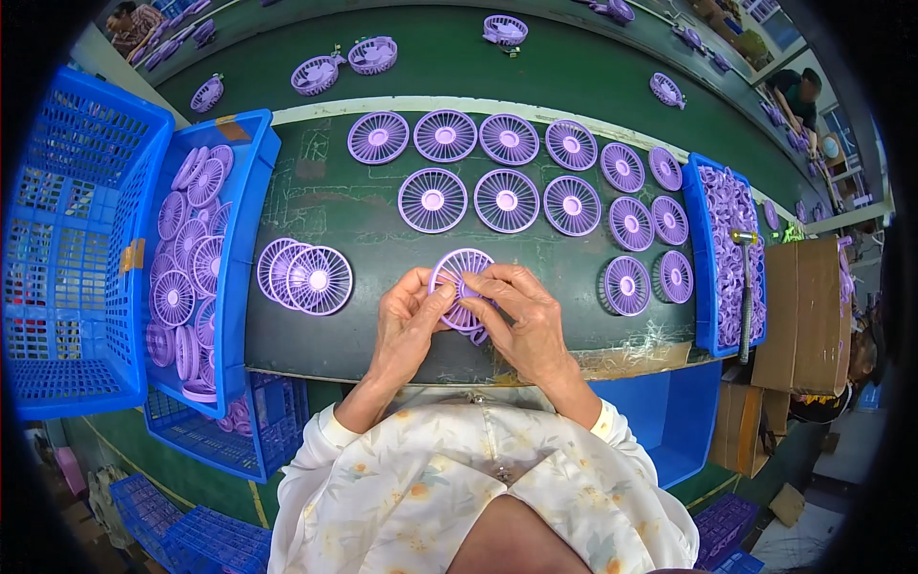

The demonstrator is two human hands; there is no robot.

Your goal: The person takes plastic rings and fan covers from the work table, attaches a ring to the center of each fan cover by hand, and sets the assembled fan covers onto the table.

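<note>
Just above the bench's near edge I hold a round purple fan grille (463, 260) in both hands. My left hand (409, 314) grips its left rim, thumb laid on the front. Across its right side, my right hand (522, 314) is closed with the fingertips at the spokes. A small purple piece shows below the grille, partly hidden by my fingers; I cannot tell its kind. To the left, several overlapping fan grilles (320, 280) lie on the bench. More grilles (508, 201) lie in rows beyond my hands and to the right.
At the left, a blue crate (251, 153) holds stacked grilles beside a larger blue basket (81, 394). On the right stands a blue bin (705, 287) of small purple parts, with a hammer (745, 287) across it. Behind runs a green conveyor (430, 72) carrying fan parts. Other people work farther off.
</note>
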